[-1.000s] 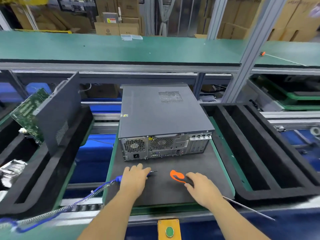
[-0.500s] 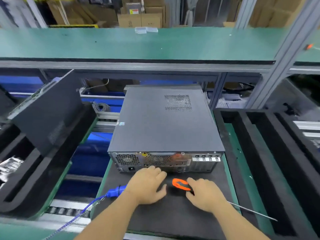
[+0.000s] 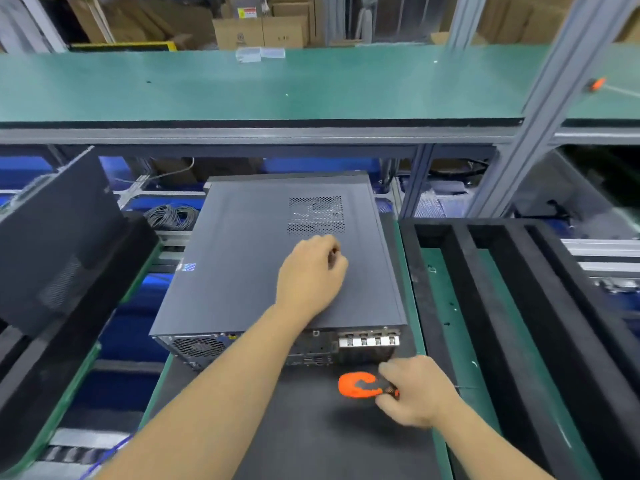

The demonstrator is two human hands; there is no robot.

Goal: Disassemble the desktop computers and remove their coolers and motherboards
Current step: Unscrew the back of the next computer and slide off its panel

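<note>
A dark grey desktop computer [image 3: 242, 271] lies flat on a black mat [image 3: 311, 431], closed, with its rear port panel [image 3: 367, 341] facing me. My left hand [image 3: 311, 275] rests on the top cover just below the vent grille, its fingers curled under and nothing visible in them. In front of the rear panel, low over the mat, my right hand [image 3: 415, 393] grips an orange-handled screwdriver [image 3: 356, 385]. The screwdriver's shaft is hidden behind that hand.
A black foam tray with long slots [image 3: 485, 306] lies to the right. A removed dark side panel [image 3: 59, 237] leans in another foam tray at the left. A green shelf [image 3: 277, 84] spans overhead. A blue cable [image 3: 114, 448] trails at the bottom left.
My left hand left the blue-cabled tool on the mat and moved up onto the case's top cover. My right hand stayed on the orange screwdriver. The view shifted closer to the computer.
</note>
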